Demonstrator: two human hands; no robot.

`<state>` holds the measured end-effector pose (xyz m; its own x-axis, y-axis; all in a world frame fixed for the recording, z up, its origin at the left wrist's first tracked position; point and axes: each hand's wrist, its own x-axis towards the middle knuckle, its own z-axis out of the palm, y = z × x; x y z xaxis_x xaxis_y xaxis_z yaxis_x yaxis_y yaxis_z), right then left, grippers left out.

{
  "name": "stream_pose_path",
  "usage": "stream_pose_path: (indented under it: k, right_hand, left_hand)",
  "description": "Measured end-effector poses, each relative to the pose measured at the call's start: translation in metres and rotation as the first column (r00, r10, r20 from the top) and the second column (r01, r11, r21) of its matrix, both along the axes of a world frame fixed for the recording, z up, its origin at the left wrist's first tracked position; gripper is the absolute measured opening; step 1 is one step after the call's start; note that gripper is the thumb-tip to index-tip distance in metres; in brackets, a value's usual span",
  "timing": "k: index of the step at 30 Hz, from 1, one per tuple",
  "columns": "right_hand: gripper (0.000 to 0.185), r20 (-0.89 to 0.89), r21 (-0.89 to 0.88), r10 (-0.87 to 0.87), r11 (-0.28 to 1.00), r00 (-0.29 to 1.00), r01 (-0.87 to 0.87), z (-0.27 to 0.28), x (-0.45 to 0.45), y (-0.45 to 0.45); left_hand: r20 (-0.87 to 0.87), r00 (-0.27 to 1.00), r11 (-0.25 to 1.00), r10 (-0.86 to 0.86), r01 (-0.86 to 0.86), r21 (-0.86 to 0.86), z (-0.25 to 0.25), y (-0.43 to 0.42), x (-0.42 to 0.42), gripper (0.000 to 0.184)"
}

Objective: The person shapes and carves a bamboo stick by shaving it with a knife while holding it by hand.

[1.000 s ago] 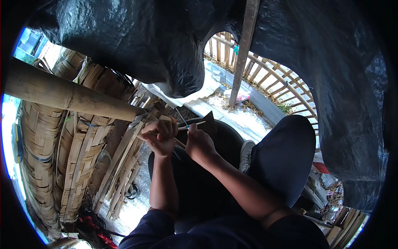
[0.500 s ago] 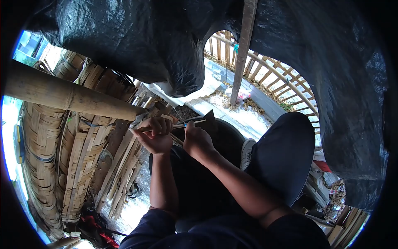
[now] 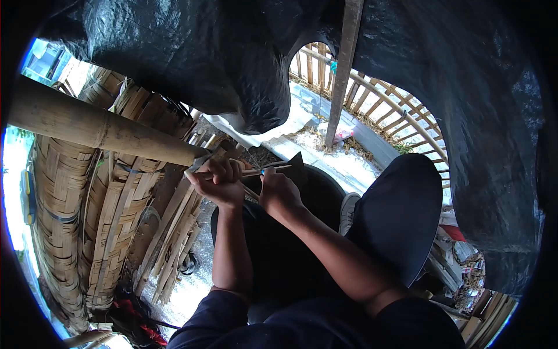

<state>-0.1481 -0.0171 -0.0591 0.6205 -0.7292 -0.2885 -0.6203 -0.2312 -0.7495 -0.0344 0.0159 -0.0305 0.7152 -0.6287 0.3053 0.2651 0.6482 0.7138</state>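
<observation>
My left hand is closed around a thin bamboo stick, which runs rightward out of the fist. Close beside it, my right hand is also closed, its thumb up against the stick. A bit of blue shows at that thumb, on what seems to be a thin-bladed tool mostly hidden by the fingers. Both hands are above my lap, in front of a dark round container. Just beyond the left fist is the end of a thick bamboo pole.
Rolled woven bamboo panels stand at the left, with split bamboo strips beside them. Black plastic sheeting hangs ahead and at the right. An upright wooden post stands before a bamboo fence. My bent knee rises at the right.
My left hand has tilted slightly, and the stick with it. The thin blade seen sloping above the right thumb earlier is now hardly visible. The view has shifted a little.
</observation>
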Motion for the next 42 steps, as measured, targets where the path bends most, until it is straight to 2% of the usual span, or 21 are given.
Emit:
stream_pose_path:
  k: [1, 3, 7, 9, 15, 17, 18, 19, 21, 22, 23, 25, 27, 30, 31, 33, 36, 39, 42]
  right_hand:
    - [0.019, -0.01, -0.013, 0.007, 1.0, 1.0, -0.007, -0.001, -0.001, 0.003]
    - [0.017, -0.026, -0.031, 0.019, 0.999, 0.999, -0.02, 0.004, -0.005, 0.012]
    - [0.012, -0.128, -0.023, 0.09, 0.995, 0.988, -0.093, 0.025, -0.015, 0.017]
    - [0.013, -0.135, -0.035, 0.097, 0.994, 0.986, -0.102, 0.026, -0.018, 0.016]
    - [0.012, -0.15, -0.046, 0.155, 0.985, 0.977, -0.163, 0.013, -0.018, 0.006]
    - [0.014, -0.037, -0.144, 0.082, 0.986, 0.996, -0.086, -0.007, -0.012, 0.005]
    - [0.016, -0.041, -0.134, 0.075, 0.988, 0.996, -0.08, -0.004, -0.01, 0.0]
    - [0.016, -0.04, -0.134, 0.076, 0.988, 0.996, -0.081, -0.005, -0.009, -0.003]
    - [0.017, -0.028, -0.106, 0.136, 0.985, 0.99, -0.138, -0.006, -0.006, -0.007]
    - [0.012, -0.024, -0.127, 0.124, 0.984, 0.992, -0.126, -0.005, -0.005, -0.002]
    - [0.012, -0.023, -0.133, 0.125, 0.983, 0.992, -0.127, -0.003, -0.008, 0.004]
    - [0.008, -0.154, -0.08, 0.115, 0.989, 0.981, -0.128, 0.028, -0.015, 0.014]
    - [0.012, -0.177, -0.063, 0.129, 0.988, 0.976, -0.143, 0.038, -0.018, 0.016]
    - [0.011, -0.201, -0.017, 0.116, 0.992, 0.973, -0.121, 0.031, -0.016, 0.013]
    - [0.012, -0.187, -0.042, 0.057, 0.997, 0.981, -0.066, 0.02, -0.011, 0.011]
    - [0.012, -0.17, -0.069, 0.0, 0.998, 0.985, -0.012, 0.011, -0.008, 0.005]
    - [0.015, -0.149, -0.077, 0.144, 0.985, 0.978, -0.157, 0.016, -0.013, 0.0]
    - [0.015, -0.233, -0.018, 0.121, 0.992, 0.965, -0.128, 0.042, -0.019, 0.013]
    - [0.015, -0.181, -0.072, 0.117, 0.989, 0.976, -0.131, 0.021, -0.015, 0.008]
  left_hand:
    - [0.0, 1.0, 1.0, 0.0, 0.0, 0.002, 0.002, 0.0, 0.002, 0.062]
    - [-0.11, 0.983, 0.986, 0.147, -0.136, 0.099, 0.007, -0.001, 0.01, 0.061]
    - [-0.041, 0.982, 0.974, 0.186, -0.178, 0.138, 0.005, 0.003, 0.024, 0.061]
    - [-0.055, 0.998, 0.995, 0.036, -0.031, 0.093, 0.007, 0.006, 0.027, 0.062]
    - [-0.014, 1.0, 0.995, -0.012, 0.013, 0.1, 0.008, 0.006, 0.019, 0.065]
    - [0.037, 0.998, 0.994, -0.051, 0.047, 0.097, 0.011, 0.002, 0.01, 0.066]
    - [0.087, 0.992, 0.992, -0.089, 0.081, 0.093, 0.012, 0.001, 0.008, 0.068]
    - [0.088, 0.992, 0.992, -0.088, 0.08, 0.093, 0.013, 0.001, 0.01, 0.068]
    - [-0.078, 0.997, 0.991, 0.02, -0.009, 0.133, 0.014, 0.002, 0.014, 0.069]
    - [-0.078, 0.997, 0.992, 0.02, -0.01, 0.129, 0.01, 0.004, 0.014, 0.069]
    - [-0.035, 0.999, 0.994, 0.011, -0.008, 0.109, 0.004, 0.006, 0.014, 0.07]
    - [0.011, 1.0, 0.996, 0.007, -0.007, 0.083, 0.003, 0.006, 0.013, 0.07]
    - [0.131, 0.99, 0.995, -0.056, 0.044, 0.094, 0.007, 0.006, 0.009, 0.071]
    - [0.06, 0.993, 0.987, -0.103, 0.094, 0.133, 0.014, 0.005, 0.004, 0.073]
    - [0.059, 0.993, 0.987, -0.104, 0.096, 0.131, 0.013, 0.003, 0.0, 0.073]
    - [0.224, 0.97, 0.988, -0.095, 0.064, 0.139, 0.01, -0.001, -0.008, 0.074]
    - [0.201, 0.979, 0.989, -0.029, -0.001, 0.15, 0.01, 0.003, -0.003, 0.073]
    - [0.174, 0.984, 0.992, -0.03, 0.008, 0.127, 0.008, 0.002, 0.0, 0.072]
    - [0.17, 0.985, 0.992, -0.004, -0.018, 0.128, 0.006, 0.003, 0.002, 0.072]
